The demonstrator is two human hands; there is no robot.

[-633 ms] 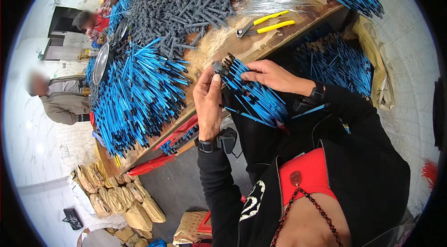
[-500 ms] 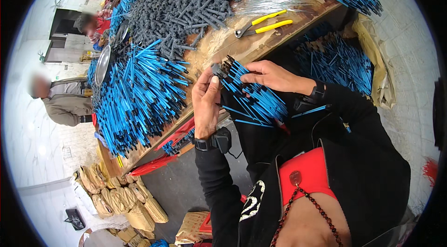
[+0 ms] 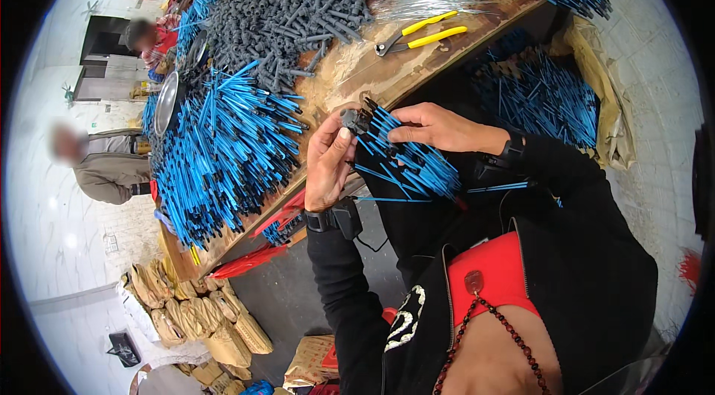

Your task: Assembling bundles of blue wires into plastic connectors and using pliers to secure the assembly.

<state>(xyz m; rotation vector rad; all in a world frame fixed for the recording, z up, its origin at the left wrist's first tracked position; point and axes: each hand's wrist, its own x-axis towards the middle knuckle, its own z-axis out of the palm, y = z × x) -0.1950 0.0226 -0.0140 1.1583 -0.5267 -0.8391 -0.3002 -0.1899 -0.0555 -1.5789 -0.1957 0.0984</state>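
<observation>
My left hand [image 3: 328, 164] is closed around a small cluster of dark grey plastic pieces [image 3: 356, 122], the thumb pressed on them. Just right of it a sheaf of thin blue sticks with black ends [image 3: 424, 170] slants across my lap, over black cloth. My right hand [image 3: 447, 129] reaches in from the right, its thumb and fingers bent together at the upper part of these sticks. It pinches a blue stick there, though the fingertips are partly hidden. A few loose blue sticks [image 3: 503, 186] lie beside the sheaf.
On the wooden table [image 3: 350, 75] lie a heap of grey plastic pieces [image 3: 298, 15], a big pile of blue sticks [image 3: 216, 157], thin silvery wires [image 3: 436, 4] and yellow-handled pliers [image 3: 421, 32]. A sack [image 3: 603, 97] holds more blue sticks. Two people are at the left.
My left hand has shifted slightly down and left, turning a little with the grey pieces. My right hand stays by the blue sticks, its fingers slightly lower. The view has tilted slightly.
</observation>
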